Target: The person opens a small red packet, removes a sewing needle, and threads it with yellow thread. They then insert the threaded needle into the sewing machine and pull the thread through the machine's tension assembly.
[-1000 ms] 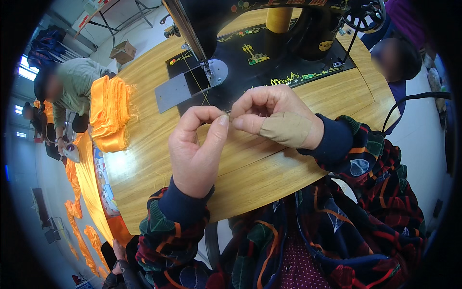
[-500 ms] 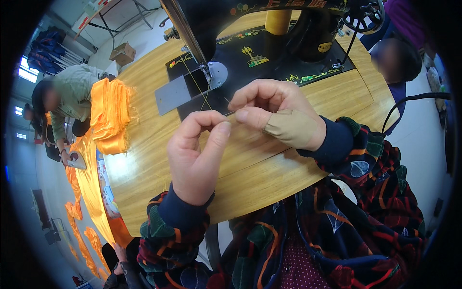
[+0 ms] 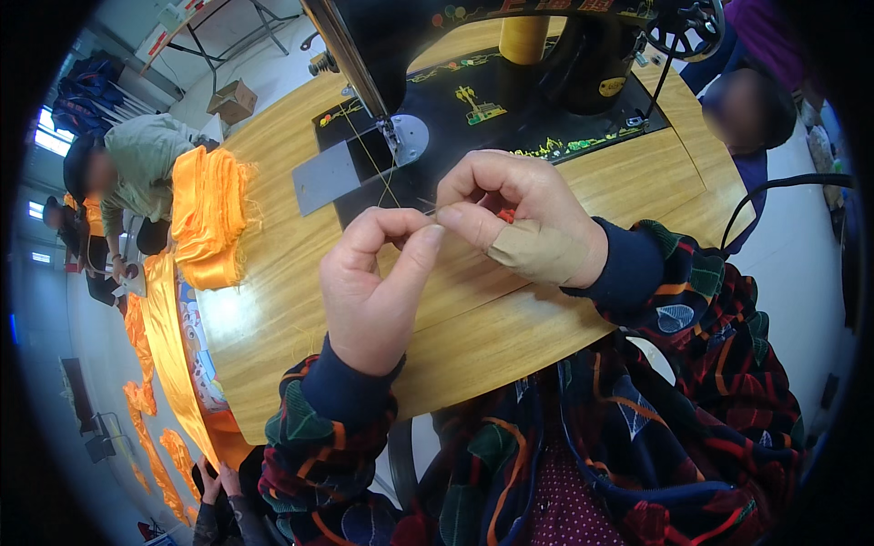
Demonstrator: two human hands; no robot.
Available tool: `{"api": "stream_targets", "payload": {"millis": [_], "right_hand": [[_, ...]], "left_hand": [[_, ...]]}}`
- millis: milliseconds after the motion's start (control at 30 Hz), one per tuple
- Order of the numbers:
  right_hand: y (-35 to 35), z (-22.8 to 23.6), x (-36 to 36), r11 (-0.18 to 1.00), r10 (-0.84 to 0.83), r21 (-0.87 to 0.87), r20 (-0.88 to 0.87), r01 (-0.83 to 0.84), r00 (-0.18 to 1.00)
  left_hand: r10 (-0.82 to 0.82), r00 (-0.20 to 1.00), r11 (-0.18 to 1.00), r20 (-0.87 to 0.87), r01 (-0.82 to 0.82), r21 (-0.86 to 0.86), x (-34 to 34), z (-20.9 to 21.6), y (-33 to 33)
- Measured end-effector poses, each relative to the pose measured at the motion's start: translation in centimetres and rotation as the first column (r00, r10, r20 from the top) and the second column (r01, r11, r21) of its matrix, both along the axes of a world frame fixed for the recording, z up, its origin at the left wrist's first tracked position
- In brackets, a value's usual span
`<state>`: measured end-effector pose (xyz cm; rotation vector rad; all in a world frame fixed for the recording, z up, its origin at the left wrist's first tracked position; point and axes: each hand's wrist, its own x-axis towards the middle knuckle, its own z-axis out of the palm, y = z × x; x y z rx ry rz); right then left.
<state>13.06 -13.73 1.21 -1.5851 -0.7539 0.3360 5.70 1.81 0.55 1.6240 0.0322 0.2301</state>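
Both hands are raised over the wooden sewing table, in front of a black sewing machine. My left hand is closed, thumb and forefinger pinched on something too thin to make out. Against those fingertips, my right hand grips a thin, pointed metal tool; something red shows inside the curled fingers. A tan patch covers the base of the right thumb. Yellowish thread crosses beside the machine's needle area, above a grey slide plate that sits pulled out to the left.
Folded orange satin is stacked on the table's left side. Beyond it, a person bends over more orange cloth with an iron. Another person's hands hold cloth at lower left. A black cable runs at right.
My right hand has shifted slightly left and turned, so the red thing now shows. My left hand has barely moved. The iron moved left, and the co-worker's two hands now show at lower left.
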Motion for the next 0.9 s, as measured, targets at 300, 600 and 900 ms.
{"api": "stream_targets", "payload": {"millis": [300,600,900], "right_hand": [[0.08,-0.26,-0.20,0.999,-0.002,0.046,-0.086,0.006,0.996],[-0.30,0.44,0.21,0.997,-0.004,0.078,-0.303,0.029,0.953],[-0.11,0.23,0.19,0.998,-0.002,0.065,-0.344,0.026,0.939]], "left_hand": [[0.048,0.997,0.994,0.065,-0.054,0.099,-0.08,-0.10,-0.01],[0.075,0.997,0.997,-0.025,-0.075,-0.018,-0.18,0.43,0.02],[0.091,0.996,0.993,-0.024,-0.092,-0.079,-0.14,0.43,0.05]]}}
